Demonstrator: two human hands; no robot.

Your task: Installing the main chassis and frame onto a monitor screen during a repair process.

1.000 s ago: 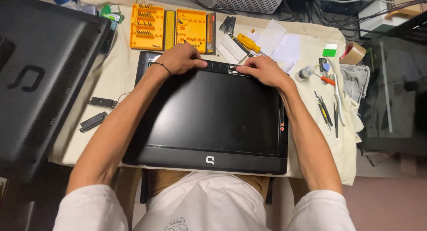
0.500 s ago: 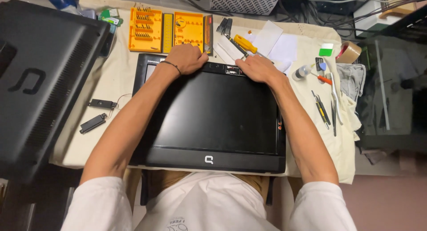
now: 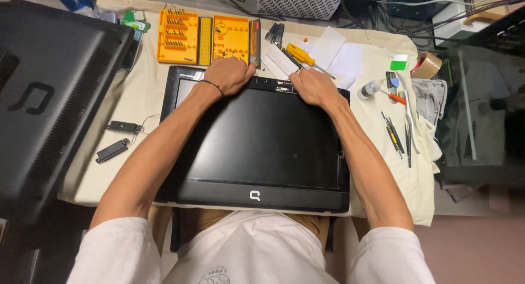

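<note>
I've got the black flat monitor (image 3: pixel 262 147) lying face up on the cloth-covered table (image 3: pixel 142 98), its far edge under my hands.

A cloth-covered table (image 3: pixel 136 98) is carrying a black monitor (image 3: pixel 262 147). Orange bit trays (image 3: pixel 203 39), two small black speakers (image 3: pixel 117 139), a tape roll (image 3: pixel 427 65) and hand tools (image 3: pixel 398 132) are lying around it.

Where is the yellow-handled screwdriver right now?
In the head view the yellow-handled screwdriver lies on the cloth at the far side of the table, just beyond the right hand, beside the white papers.
</note>
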